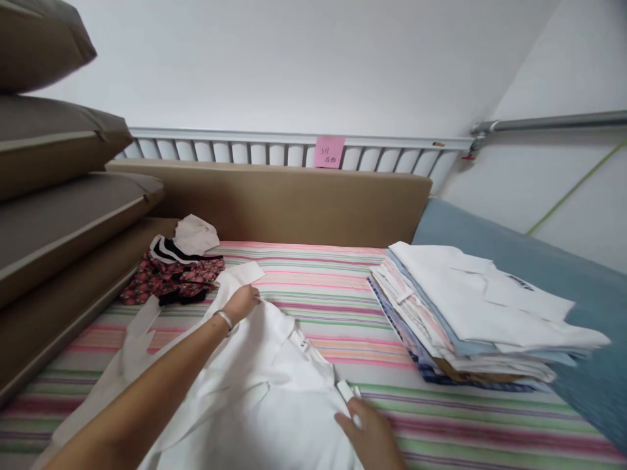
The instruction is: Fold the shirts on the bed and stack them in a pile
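A white shirt [274, 385] is spread loosely over the striped sheet in front of me, one sleeve trailing to the lower left. Small dark lettering shows near its upper right part. My left hand [243, 303], with a bracelet on the wrist, pinches the cloth at the shirt's upper edge. Down at the shirt's right side, my right hand [369, 431] is slightly blurred, with a white strip of the cloth between thumb and fingers. Beyond the left hand lies a floral garment [196, 277] with black parts, next to a crumpled pale pink cloth [196, 235].
A stack of folded clothes [470, 313], white on top, sits to the right on the striped sheet [337, 267]. Brown cushions [59, 215] are piled at the left. A brown panel [294, 202] stands before a white radiator [235, 151] bearing a pink note [329, 151].
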Demonstrator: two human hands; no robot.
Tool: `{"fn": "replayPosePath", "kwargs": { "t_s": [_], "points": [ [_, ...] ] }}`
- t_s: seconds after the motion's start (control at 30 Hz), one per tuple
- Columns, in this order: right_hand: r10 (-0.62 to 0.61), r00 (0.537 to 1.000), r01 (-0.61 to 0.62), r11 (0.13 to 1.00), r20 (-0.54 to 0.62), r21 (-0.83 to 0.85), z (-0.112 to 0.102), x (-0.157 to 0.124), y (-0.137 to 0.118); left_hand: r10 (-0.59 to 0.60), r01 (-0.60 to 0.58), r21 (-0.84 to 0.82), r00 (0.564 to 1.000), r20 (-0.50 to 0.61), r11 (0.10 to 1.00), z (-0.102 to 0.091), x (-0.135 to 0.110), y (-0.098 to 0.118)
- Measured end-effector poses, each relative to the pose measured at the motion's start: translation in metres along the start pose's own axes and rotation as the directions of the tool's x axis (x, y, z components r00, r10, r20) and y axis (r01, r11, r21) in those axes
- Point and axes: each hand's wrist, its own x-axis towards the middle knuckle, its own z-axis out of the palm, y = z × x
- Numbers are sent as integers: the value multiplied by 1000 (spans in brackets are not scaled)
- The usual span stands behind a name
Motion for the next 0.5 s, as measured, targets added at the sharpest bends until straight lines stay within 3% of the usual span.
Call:
{"fn": "replayPosePath", "kwargs": {
  "t_s": [0.07,0.17,0.23,0.3,0.4,0.5],
  "points": [
    [-43,999,44,998,-16,46,-15,2,-3,37,-38,-8,996,-77,999,-27,-15,-2],
    [-127,992,128,989,-20,72,-56,12,-23,68,-71,-11,982,-179,997,-69,-29,-1],
    [-178,982,179,984,-70,22,-90,30,-44,73,-80,-17,960,-269,997,-95,-23,2],
    [-223,961,208,973,-164,-102,-124,60,-66,56,-75,-34,922,-382,997,-115,-2,8],
    [-231,928,166,959,-293,-229,-156,122,-89,1,-41,-74,883,-470,996,-128,44,15],
    [-182,924,111,969,-336,-220,-161,174,-88,-44,-6,-109,892,-450,994,-116,72,12]
  ]
}}
